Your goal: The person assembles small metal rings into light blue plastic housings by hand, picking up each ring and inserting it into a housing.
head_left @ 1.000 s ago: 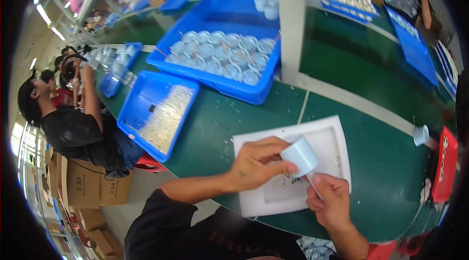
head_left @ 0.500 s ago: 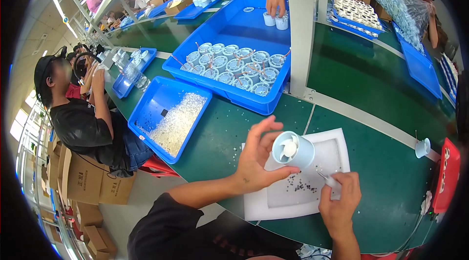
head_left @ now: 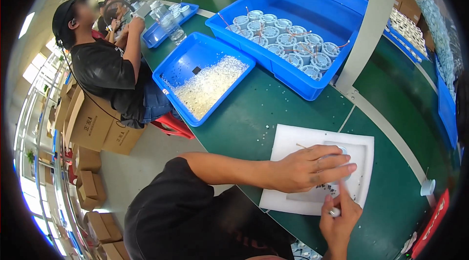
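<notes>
My left hand [head_left: 312, 168] is wrapped over a light-blue cylindrical fan housing [head_left: 344, 151], which it largely hides. A thin wire pokes out to the left of the fingers. The housing is held low over a white foam tray [head_left: 288, 138]. Close below it, my right hand [head_left: 339, 213] is closed around a small tool with a pale handle [head_left: 334, 212]; the index finger reaches up toward the housing, and the tool's tip cannot be made out. Small dark parts [head_left: 322, 187] lie scattered in the foam tray's recess, partly covered by my left hand.
A large blue bin [head_left: 312, 91] holds rows of similar housings. A shallow blue tray [head_left: 195, 119] contains small whitish pieces. Beside it are a clear bottle [head_left: 171, 28] and a seated co-worker [head_left: 102, 59]. A metal post [head_left: 369, 30] rises behind. At right are a lone housing [head_left: 427, 187] and a red tray [head_left: 432, 226].
My left hand has turned over and lowered the housing to the foam tray, hiding its fan blades. My right hand has come up against it. The view has swung, shifting the surroundings.
</notes>
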`<state>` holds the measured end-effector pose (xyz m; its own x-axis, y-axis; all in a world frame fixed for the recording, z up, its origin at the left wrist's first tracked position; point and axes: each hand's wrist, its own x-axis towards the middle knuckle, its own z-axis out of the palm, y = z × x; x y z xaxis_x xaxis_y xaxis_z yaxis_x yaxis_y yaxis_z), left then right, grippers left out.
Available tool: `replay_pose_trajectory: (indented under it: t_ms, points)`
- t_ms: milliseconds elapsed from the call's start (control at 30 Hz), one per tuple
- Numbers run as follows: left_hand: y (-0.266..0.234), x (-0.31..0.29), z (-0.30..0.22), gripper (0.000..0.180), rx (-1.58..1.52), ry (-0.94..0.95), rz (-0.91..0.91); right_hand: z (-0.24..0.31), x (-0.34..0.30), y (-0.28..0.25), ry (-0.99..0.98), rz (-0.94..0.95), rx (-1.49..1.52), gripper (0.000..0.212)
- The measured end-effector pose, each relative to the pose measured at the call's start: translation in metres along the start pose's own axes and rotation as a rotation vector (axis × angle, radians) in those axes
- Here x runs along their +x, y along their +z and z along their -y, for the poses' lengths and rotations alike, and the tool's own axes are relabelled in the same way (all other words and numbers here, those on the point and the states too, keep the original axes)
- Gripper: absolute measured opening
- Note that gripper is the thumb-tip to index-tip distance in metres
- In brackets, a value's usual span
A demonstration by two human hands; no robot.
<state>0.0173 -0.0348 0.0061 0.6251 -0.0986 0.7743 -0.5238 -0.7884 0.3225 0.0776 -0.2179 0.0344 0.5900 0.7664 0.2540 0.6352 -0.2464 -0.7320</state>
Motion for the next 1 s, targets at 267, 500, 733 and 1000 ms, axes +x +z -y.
replay_pose_trajectory:
  t_ms: [267,500,733,1000]
  points:
    - [-0.007,-0.004,-0.002,0.058,0.022,0.007,-0.007,0.002,0.002,0.0,-0.069,0.005,0.057,0.05]
    - [-0.004,-0.005,0.005,0.067,0.023,-0.029,0.061,-0.009,0.003,0.0,-0.033,0.082,0.105,0.054]
    - [-0.005,0.002,0.007,0.086,0.057,-0.001,0.045,-0.01,0.005,-0.002,-0.134,0.027,0.18,0.054]
    - [-0.001,0.002,0.0,0.096,0.088,0.017,0.046,-0.008,-0.006,0.002,-0.148,-0.092,-0.077,0.062]
